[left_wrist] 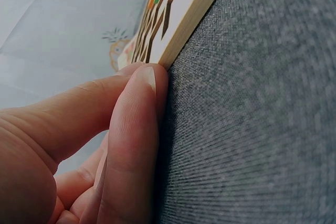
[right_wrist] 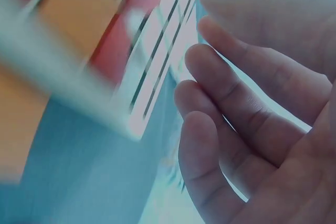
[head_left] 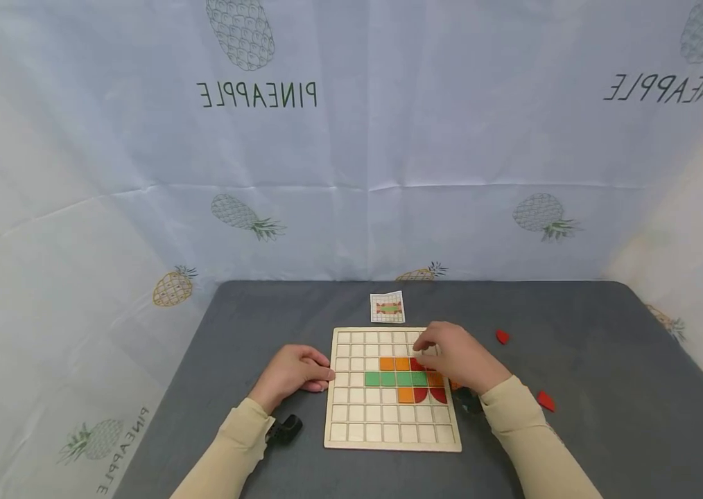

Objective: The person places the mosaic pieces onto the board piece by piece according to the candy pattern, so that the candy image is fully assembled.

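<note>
A wooden grid board lies on the grey table, bearing green squares, orange squares and dark red rounded pieces. At the board's left edge my left hand pinches the rim between thumb and finger; the left wrist view shows those fingertips meeting at the wooden edge. Over the upper right of the board hovers my right hand, hiding some cells. Its fingers are loosely bent and apart in the right wrist view, and no piece shows between them.
A small printed pattern card lies beyond the board. To the right are two loose red pieces, one farther back and one nearer. Orange shows beside the right wrist. A pineapple-print curtain hangs behind the table.
</note>
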Demonstrator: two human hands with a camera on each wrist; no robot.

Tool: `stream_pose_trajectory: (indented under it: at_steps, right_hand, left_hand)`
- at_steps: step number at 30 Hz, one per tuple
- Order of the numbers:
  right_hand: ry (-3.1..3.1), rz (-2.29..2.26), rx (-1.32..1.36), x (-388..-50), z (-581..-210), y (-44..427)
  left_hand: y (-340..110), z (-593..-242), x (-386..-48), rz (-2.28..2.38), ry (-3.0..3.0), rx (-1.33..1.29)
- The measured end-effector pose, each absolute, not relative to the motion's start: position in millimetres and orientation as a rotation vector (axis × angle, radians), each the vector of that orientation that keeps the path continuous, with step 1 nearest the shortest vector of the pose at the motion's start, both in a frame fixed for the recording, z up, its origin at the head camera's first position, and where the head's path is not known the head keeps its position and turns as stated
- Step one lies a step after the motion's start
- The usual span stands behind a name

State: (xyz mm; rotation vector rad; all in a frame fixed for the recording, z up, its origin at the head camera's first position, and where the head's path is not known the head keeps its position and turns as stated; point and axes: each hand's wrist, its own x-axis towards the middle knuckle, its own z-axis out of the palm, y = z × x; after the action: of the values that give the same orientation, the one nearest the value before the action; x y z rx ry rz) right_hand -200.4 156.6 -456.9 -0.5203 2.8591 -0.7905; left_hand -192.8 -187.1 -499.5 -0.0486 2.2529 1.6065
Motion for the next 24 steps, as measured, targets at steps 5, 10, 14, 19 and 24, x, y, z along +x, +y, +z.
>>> stream_pose_trajectory:
  at_steps: [5,10,14,19,24]
  right_hand:
    - [2.904,-0.724,-0.489,-188,-457,199]
    - [2.919,-0.693,-0.438,-175,-459,237]
    - [2.929,-0.655,-0.402,-167,-462,257]
    - [2.955,-0.604,-0.36,-161,-466,271]
    - [2.951,-0.566,-0.292,-160,-466,274]
  left_hand:
    - [-188,-500,-193,1.614,2.25,-0.039]
    - [-189,-500,-193,1.615,2.24,-0.044]
    - [-189,-499,-193,1.623,2.232,-0.054]
    - [-188,-500,-194,1.629,2.222,-0.07]
    - [-188,-499,-193,1.625,2.229,-0.063]
